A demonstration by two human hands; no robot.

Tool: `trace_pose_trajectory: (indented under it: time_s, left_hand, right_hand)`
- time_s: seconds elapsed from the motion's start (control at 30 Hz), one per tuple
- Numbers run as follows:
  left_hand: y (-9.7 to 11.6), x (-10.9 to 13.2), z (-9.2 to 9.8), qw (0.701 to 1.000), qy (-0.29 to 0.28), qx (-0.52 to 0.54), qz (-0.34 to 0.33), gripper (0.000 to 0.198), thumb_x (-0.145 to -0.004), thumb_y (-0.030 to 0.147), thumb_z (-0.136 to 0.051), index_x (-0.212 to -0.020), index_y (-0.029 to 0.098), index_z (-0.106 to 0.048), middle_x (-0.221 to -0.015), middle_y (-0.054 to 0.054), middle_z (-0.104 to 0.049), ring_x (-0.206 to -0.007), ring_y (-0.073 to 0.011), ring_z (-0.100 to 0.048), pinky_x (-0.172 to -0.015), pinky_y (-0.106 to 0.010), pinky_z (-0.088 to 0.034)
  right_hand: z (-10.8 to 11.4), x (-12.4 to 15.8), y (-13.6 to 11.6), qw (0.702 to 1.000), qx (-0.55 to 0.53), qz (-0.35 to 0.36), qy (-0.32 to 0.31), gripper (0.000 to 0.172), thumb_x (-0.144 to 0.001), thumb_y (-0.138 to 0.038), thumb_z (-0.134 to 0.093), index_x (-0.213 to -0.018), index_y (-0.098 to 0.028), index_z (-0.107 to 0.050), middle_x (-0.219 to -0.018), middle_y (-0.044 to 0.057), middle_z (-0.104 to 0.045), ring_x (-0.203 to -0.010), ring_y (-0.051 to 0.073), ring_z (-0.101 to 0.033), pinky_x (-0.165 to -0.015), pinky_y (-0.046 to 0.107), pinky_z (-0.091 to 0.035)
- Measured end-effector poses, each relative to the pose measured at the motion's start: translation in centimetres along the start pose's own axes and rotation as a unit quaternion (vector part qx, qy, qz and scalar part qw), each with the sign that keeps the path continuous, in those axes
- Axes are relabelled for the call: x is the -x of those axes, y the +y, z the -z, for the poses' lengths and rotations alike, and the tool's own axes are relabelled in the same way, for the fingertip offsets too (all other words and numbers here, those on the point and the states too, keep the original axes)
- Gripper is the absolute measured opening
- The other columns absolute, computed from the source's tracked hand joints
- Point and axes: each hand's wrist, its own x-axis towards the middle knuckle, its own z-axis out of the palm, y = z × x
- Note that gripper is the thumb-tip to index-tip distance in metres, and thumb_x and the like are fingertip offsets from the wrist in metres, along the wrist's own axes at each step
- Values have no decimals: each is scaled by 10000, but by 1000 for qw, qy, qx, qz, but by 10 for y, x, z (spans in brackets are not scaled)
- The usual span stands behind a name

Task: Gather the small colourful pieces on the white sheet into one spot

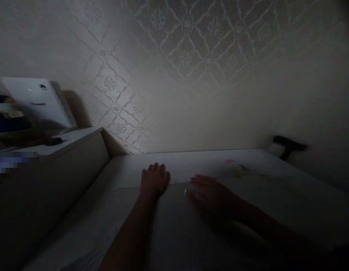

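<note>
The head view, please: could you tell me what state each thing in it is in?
Left hand: fingers curled; grip unclear.
Right hand: blurred, fingers extended.
Pale cover: seemingly spread out, far edge near both hands.
White Huawei box: standing on the cabinet.
Black T-shaped object: blurred; state unclear.

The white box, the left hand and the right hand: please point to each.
White box [43,97], head view: front face.
Left hand [154,180], head view: its middle.
Right hand [212,192], head view: its middle.
</note>
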Motion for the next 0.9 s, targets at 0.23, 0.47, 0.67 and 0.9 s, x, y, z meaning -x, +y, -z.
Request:
trace_pose_trajectory:
  time_s: [0.23,0.47,0.67,0.9]
  left_hand:
    - [0,1,-2,1000,17,-4,-8,514,-1014,426,-311,-1440,186,-473,-1561,-158,-425,-1431,-320,-385,-1133,-537,-309]
    - [1,1,-1,1000,18,-11,-3,495,-1011,427,-315,-1420,208,-489,-1549,-142,-446,-1421,-306,-397,-1132,-520,-314]
    - [-1,0,-3,1000,14,-10,-8,518,-1010,436,-296,-1438,202,-472,-1563,-149,-427,-1430,-309,-388,-1131,-530,-312]
    - [-1,0,-2,1000,12,-1,-7,517,-1005,440,-298,-1436,217,-476,-1556,-149,-436,-1433,-303,-387,-1135,-522,-311]
  right_hand:
    - [-16,-31,-28,995,-50,-5,-90,512,-950,-440,-584,-1356,-130,-613,-1508,161,-490,-1451,362,-347,-1184,556,-301]
    - [-9,-52,-14,993,-40,9,-109,307,-982,-391,-542,-1109,-167,-709,-1255,127,-694,-1390,322,-447,-1182,525,-283]
    - [-2,-45,-6,992,50,-42,-106,272,-991,-367,-521,-1024,-166,-702,-1154,105,-718,-1382,345,-441,-1158,541,-285]
    - [7,-13,20,984,126,-81,-99,272,-991,-284,-493,-1090,-163,-715,-1229,112,-705,-1348,342,-482,-1148,567,-282]
